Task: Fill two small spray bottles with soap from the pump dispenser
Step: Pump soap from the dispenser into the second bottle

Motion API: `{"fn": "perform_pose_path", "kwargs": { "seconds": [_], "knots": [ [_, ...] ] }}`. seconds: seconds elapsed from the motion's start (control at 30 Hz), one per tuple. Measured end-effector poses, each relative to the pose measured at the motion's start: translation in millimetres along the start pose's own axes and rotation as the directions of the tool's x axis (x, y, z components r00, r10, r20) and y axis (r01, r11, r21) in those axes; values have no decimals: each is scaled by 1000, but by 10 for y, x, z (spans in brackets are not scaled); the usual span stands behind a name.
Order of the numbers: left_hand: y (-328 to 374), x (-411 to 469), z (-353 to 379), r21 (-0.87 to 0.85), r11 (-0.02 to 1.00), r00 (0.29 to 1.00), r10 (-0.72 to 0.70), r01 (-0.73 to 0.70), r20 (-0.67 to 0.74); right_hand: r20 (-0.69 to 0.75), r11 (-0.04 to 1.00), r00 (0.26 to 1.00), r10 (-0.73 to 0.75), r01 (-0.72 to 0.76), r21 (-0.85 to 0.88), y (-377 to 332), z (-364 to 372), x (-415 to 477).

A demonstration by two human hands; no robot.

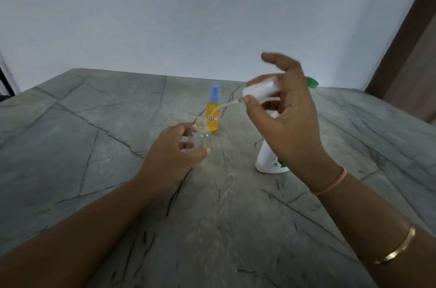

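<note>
My left hand (171, 154) grips a clear small spray bottle (200, 137) that stands uncapped on the grey stone table (94, 134). Above and to its right, my right hand (286, 117) holds that bottle's white spray cap (260, 89), whose thin dip tube (226, 105) hangs toward the left. Behind the clear bottle stands a second small spray bottle (213, 114), full of yellow liquid, with a blue cap and a small label. The white pump dispenser (269, 157) stands behind my right hand, which hides most of it; a bit of its green pump top (312, 82) shows.
A pale wall rises behind the table's far edge. A dark wooden frame (405, 39) runs up the right side. Bare stone surface stretches to the left and in front of my hands.
</note>
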State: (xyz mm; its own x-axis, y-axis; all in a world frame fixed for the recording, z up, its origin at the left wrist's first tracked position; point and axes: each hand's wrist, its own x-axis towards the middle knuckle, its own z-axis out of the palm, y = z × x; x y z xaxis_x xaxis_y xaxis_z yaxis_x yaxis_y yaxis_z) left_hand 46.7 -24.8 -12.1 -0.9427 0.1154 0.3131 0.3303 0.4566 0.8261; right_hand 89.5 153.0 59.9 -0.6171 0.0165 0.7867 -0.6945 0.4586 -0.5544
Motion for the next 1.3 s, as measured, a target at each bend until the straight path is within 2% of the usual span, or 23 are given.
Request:
{"fn": "perform_pose_path", "kwargs": {
  "seconds": [0.13,0.23,0.3,0.37,0.43,0.53,0.7,0.87,1.03,1.3],
  "knots": [
    [-51,54,-60,-11,1000,984,3,-5,-176,111,973,993,45,-18,-229,91,-52,-187],
    [-74,79,-87,16,1000,972,5,-1,-235,189,936,949,253,-191,-295,138,-137,-276],
    [-77,73,-87,18,1000,972,16,-12,-236,212,896,879,428,-383,-224,168,-177,-364],
    [-61,52,-74,28,999,974,37,-31,-224,204,841,816,540,-513,-173,200,-197,-476],
    [-36,26,-42,43,998,978,60,-52,-198,226,797,765,603,-565,-215,238,-232,-585],
    [-10,-12,6,63,995,986,88,-79,-143,293,762,719,630,-498,-414,275,-321,-687],
    [25,-70,55,89,983,983,166,-159,-82,223,748,777,588,-419,-514,249,-447,-706],
    [63,-107,96,164,958,969,245,-237,-30,212,697,762,612,-392,-601,309,-466,-692],
    [87,-139,128,230,929,957,284,-291,63,198,697,759,621,-418,-582,353,-482,-696],
    [103,-162,144,232,923,951,288,-306,108,48,752,836,546,-464,-468,304,-586,-609]
  ]
}}
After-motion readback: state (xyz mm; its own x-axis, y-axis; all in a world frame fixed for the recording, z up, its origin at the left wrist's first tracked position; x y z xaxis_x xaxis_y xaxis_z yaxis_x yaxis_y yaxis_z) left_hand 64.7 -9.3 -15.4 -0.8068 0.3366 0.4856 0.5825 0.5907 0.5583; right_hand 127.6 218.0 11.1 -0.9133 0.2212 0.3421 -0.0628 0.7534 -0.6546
